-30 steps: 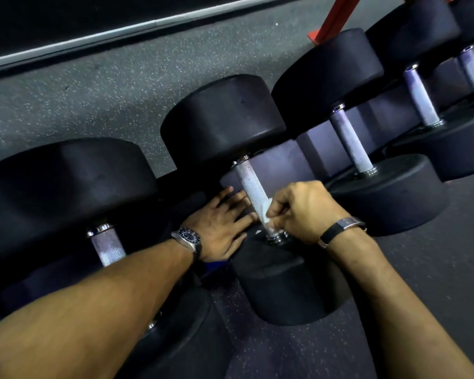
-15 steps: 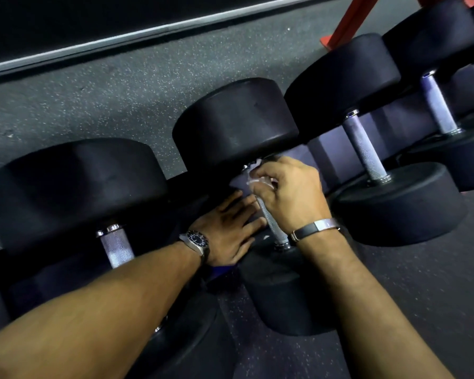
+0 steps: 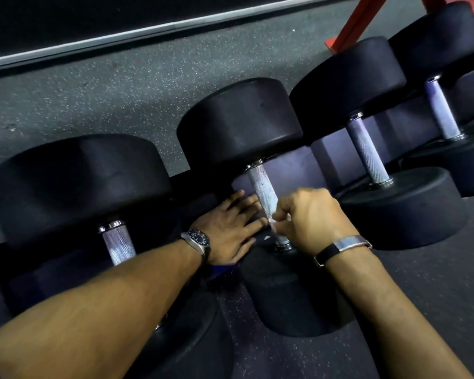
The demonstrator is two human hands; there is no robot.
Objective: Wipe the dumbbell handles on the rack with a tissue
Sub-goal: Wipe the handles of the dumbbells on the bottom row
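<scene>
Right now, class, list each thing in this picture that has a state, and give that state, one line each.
Right hand: curled round the tissue, at the handle's lower end.
Tissue: bunched, pressed against the handle.
Middle dumbbell handle: upper part bare, lower end covered.
Left hand: flat, fingers straight, resting beside the handle.
Left dumbbell handle: untouched.
Wristwatch: worn on left wrist.

This is a gym's free-weight area. Round black rubber-headed dumbbells (image 3: 240,124) with knurled metal handles (image 3: 263,190) lie side by side on a dark sloping rack (image 3: 285,173), stretching away to both sides of the fingers (image 3: 246,212) of the left hand, which lie flat just left of the middle handle. Beyond the fingertips spreads speckled grey rubber flooring (image 3: 121,86), and far up and to their right stands an orange-red steel frame (image 3: 350,31).
</scene>
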